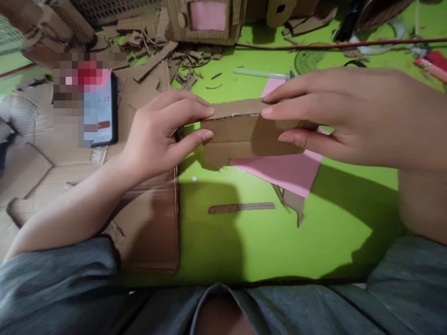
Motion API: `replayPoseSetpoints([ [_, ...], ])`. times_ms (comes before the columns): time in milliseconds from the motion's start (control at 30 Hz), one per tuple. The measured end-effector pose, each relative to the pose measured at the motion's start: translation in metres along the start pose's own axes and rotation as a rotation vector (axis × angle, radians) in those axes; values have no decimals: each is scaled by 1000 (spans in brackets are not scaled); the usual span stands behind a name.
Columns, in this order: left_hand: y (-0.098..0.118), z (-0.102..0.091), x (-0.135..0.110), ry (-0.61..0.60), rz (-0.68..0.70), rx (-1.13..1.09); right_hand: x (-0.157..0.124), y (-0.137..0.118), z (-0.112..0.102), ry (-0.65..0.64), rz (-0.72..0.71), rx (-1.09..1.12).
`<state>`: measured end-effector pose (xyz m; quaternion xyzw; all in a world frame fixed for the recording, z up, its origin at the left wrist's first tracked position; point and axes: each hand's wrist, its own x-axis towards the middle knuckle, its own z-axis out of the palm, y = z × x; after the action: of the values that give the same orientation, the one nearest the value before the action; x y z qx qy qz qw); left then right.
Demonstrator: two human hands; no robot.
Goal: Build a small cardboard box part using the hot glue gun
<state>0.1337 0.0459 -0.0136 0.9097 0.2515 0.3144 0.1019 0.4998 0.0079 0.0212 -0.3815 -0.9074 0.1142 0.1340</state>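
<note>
Folded piece (251, 130): matt, rough-edged cardboard; pink sheet (291, 174): smooth, probably paper; tabletop (279, 251): smooth, faintly glossy

Cardboard scraps (196, 56) suggest a craft workspace, perhaps.

Single head-worn view; faces forward and down; looks from close above the hands (338, 114) and green worktop (286, 251).

The green counter (272, 256) is bright, but big soft shadows make dark patches near the front. The phone screen (104, 111) glows, partly hidden by blocky squares. The edges look smeared and stretched.
</note>
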Motion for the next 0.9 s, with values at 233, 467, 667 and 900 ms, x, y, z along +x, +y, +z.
replayPoseSetpoints([
  [233, -1, 6, -5, 34, 33, -67, -5, -1, -2, -47, -115, -159],
  [467, -10, 6, -8, 28, 36, -137, -2, -8, -5, -17, 104, -17],
  [667, -12, 6, -8, 21, 13, -147, 2, -4, -3, 16, 61, 52],
  [900, -5, 6, -4, 30, 101, -12, 6, -15, -8, -71, 155, -50],
])
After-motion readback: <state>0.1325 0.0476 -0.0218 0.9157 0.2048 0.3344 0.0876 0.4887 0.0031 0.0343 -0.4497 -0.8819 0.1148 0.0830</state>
